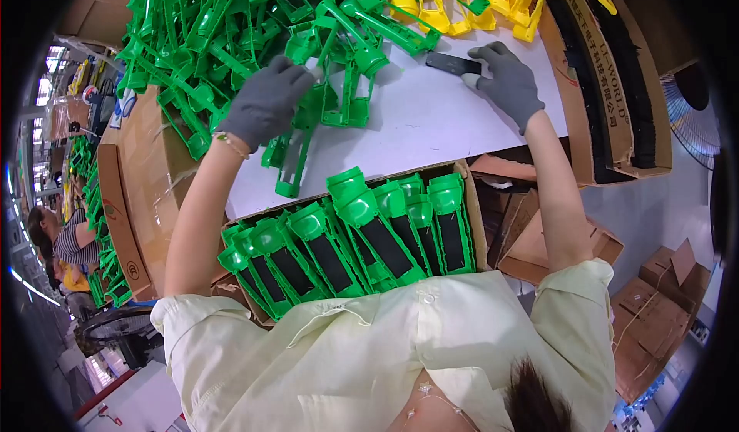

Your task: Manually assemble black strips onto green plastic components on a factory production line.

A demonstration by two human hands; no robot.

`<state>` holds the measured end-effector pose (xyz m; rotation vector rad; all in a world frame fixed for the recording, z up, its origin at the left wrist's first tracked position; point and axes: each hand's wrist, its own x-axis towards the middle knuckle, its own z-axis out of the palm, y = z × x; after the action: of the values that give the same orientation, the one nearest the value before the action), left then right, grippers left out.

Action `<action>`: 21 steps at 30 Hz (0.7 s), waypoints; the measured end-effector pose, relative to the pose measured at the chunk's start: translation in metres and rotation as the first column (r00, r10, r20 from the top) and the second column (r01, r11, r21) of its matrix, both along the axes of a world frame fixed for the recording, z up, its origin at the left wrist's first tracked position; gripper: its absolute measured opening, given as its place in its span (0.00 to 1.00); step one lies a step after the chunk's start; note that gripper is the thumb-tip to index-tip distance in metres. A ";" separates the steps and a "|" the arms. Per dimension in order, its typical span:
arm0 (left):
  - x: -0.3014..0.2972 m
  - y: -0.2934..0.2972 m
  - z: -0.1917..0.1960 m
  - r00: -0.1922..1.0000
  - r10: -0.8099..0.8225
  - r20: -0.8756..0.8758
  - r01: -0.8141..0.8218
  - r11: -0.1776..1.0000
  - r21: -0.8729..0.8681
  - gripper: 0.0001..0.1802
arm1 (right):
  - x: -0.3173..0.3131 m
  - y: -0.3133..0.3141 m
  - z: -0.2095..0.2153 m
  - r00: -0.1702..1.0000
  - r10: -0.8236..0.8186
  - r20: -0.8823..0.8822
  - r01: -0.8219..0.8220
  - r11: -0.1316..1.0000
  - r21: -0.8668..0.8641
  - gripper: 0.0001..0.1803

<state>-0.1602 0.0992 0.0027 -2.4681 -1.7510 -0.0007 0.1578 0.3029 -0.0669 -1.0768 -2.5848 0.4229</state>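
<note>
My left hand (265,102), in a grey glove, is closed on a green plastic housing (305,135) that hangs down over the white tabletop (400,135). Its fingertips are partly hidden among other green housings. In the other grey glove, my right hand (508,82) pinches one end of a flat black bar (453,63) between thumb and fingers. Close in front of my body, a cardboard box (476,216) holds several green housings (377,239), standing tilted side by side with black strips inside them.
A tall heap of green housings (208,39) covers the far left, with yellow housings (462,5) beside it. An open carton (608,70) with black bars stands at the right. Cardboard boxes (650,316) sit lower right. Another person (73,236) is at far left, near a fan (115,328).
</note>
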 end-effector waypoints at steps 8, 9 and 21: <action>0.003 -0.023 0.033 0.414 0.257 0.873 -0.583 0.811 0.038 0.22 | -0.046 -0.002 0.003 0.983 0.080 0.163 -0.089 0.995 0.047 0.18; 0.010 -0.029 0.037 0.412 0.257 0.874 -0.585 0.810 0.037 0.22 | -0.045 0.000 0.002 0.983 0.081 0.165 -0.090 0.995 0.048 0.18; 0.116 -0.108 0.025 -0.663 0.290 0.690 -0.221 0.805 -0.551 0.20 | 0.003 -0.039 0.055 0.965 -0.161 -0.207 0.054 0.895 -0.444 0.21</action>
<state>-0.0440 -0.0085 0.0276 -0.7370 -2.5748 -3.1837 0.1604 0.2637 -0.0124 -1.2127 -2.2551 1.0727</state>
